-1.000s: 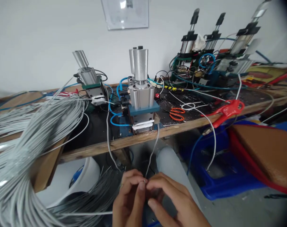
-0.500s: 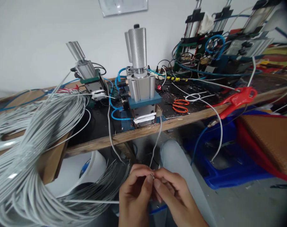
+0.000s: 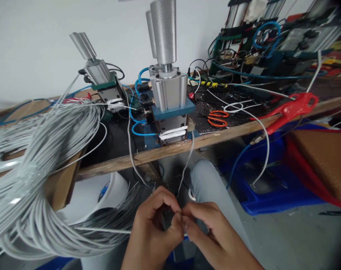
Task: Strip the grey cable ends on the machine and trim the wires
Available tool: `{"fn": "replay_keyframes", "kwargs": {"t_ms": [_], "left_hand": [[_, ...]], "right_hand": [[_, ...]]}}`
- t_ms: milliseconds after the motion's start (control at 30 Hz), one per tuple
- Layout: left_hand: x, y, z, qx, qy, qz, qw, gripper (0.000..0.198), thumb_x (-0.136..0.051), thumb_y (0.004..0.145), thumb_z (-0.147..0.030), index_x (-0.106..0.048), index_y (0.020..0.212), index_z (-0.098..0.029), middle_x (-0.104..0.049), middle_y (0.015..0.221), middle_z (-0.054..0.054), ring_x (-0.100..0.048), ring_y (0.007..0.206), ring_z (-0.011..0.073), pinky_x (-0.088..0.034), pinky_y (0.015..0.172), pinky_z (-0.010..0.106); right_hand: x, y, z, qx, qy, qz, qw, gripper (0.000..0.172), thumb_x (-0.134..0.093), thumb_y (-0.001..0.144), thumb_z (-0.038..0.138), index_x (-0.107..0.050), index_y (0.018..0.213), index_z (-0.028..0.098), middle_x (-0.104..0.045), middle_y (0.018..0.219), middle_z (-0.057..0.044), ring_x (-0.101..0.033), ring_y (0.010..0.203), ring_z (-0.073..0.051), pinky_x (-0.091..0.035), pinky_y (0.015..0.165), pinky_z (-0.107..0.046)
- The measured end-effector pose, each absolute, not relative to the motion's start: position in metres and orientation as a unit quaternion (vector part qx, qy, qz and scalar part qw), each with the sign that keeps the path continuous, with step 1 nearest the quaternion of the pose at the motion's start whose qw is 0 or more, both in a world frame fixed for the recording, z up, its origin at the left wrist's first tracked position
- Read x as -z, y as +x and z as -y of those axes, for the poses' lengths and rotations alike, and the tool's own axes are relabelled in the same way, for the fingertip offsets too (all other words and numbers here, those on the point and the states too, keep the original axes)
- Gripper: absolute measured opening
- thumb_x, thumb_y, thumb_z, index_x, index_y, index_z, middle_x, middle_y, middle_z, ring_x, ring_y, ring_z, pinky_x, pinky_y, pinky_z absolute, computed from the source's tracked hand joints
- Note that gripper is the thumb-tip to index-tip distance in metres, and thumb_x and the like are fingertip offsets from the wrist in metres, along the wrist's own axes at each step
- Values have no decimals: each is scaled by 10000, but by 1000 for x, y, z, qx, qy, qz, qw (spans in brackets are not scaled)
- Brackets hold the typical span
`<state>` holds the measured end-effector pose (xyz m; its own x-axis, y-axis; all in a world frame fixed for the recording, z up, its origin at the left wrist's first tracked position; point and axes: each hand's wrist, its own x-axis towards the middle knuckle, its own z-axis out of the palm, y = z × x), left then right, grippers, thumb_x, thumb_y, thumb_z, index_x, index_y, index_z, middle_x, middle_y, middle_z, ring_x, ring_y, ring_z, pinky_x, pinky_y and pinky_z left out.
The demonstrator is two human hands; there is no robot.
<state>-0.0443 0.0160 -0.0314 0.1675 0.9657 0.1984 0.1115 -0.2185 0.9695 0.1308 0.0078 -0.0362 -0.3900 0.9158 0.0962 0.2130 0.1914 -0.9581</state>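
My left hand (image 3: 156, 225) and my right hand (image 3: 206, 228) meet fingertip to fingertip low in the middle of the view, in front of the bench edge. Both are closed in a pinch on something very small, mostly hidden by the fingers; I cannot make out what it is. A light grey cable (image 3: 102, 229) runs from the left to the edge of my left hand and disappears behind it. Left of the hands hangs a big bundle of grey cables (image 3: 41, 157), taped together. Straight ahead on the bench stands a pneumatic press (image 3: 170, 92) with white wrapping at its base.
Orange-handled snips (image 3: 217, 119) and a loose white cable lie right of the press. A red air gun (image 3: 295, 108) rests at the wooden bench edge (image 3: 116, 165). A second press (image 3: 98, 75) stands left. Below are a white bucket (image 3: 118, 189) and a blue plastic stool (image 3: 260, 202).
The view has tipped down and slightly left. My left hand's fingers have opened into a wider loop while the fingertips stay pinched together. The small metallic bit seen between the fingertips is now nearly hidden.
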Motion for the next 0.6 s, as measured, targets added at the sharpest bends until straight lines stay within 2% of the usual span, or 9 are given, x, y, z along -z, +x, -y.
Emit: {"fn": "replay_keyframes", "kwargs": {"t_ms": [200,367,433,500,533,600], "left_hand": [[6,-52,-16,-372,663,-477,441,167,-559,766,-57,-627,743,-207,-626,741,-25,-601,679,122,-453,621,204],[4,-63,-2,-248,730,-482,417,197,-569,594,-7,-598,607,-201,-639,580,-25,-595,526,132,-383,493,183],[16,-68,11,-237,736,-472,424,220,-578,566,10,-599,601,-206,-643,580,-28,-596,537,140,-366,499,191],[34,-68,29,-265,719,-472,436,204,-581,615,-3,-586,638,-206,-637,604,-37,-589,558,129,-376,526,189],[42,-65,39,-304,695,-478,443,175,-578,709,-35,-586,690,-209,-645,650,-35,-595,584,120,-401,552,184],[58,-51,59,-489,577,-483,441,167,-635,867,-157,-604,709,-205,-609,690,-24,-554,617,109,-416,596,187]], "right_hand": [[30,136,-9,-487,-387,704,343,323,-480,1062,292,-545,758,202,-624,704,26,-604,691,-145,-423,682,-255],[34,140,3,-435,-355,800,212,112,-682,929,123,-686,832,180,-743,870,-21,-688,841,-212,-459,749,-272],[40,139,12,-453,-342,803,183,107,-711,866,71,-719,850,177,-764,912,-30,-700,869,-228,-457,755,-275],[48,137,25,-501,-354,762,209,106,-680,904,149,-712,810,186,-751,858,-20,-675,834,-208,-441,742,-272],[53,135,33,-527,-368,727,239,180,-642,957,235,-700,793,188,-728,813,-19,-649,794,-189,-434,729,-268],[63,126,51,-589,-385,639,312,405,-544,1052,471,-673,796,184,-642,715,-20,-584,705,-155,-427,696,-253]]}}
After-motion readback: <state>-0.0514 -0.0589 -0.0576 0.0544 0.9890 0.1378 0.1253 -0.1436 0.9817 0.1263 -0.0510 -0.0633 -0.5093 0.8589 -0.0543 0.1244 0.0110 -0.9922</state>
